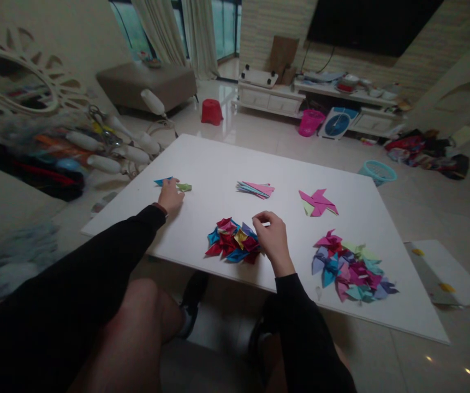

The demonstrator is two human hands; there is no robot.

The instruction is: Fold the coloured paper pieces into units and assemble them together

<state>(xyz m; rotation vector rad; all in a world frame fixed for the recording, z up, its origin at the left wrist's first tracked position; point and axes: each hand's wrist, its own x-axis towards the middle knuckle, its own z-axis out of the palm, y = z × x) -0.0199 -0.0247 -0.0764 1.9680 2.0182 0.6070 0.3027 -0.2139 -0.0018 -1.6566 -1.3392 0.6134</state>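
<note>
My left hand [171,197] reaches to the far left of the white table [214,158]. Its fingers are apart and touch or cover part of a blue folded paper piece [161,180]; a green folded paper piece [184,187] lies beside the fingertips. My right hand [274,237] hovers at the right edge of a pile of shiny red, blue and gold folded papers [230,243]. Thumb and forefinger are curled together in a loop, with nothing visible between them.
Mid-table lies a fanned stack of pink and blue paper strips [255,189]. Farther right are a pink and green pinwheel-shaped fold [319,203] and a pile of matte folded papers [353,267]. A lamp with several white shades [130,153] stands close to the table's left edge.
</note>
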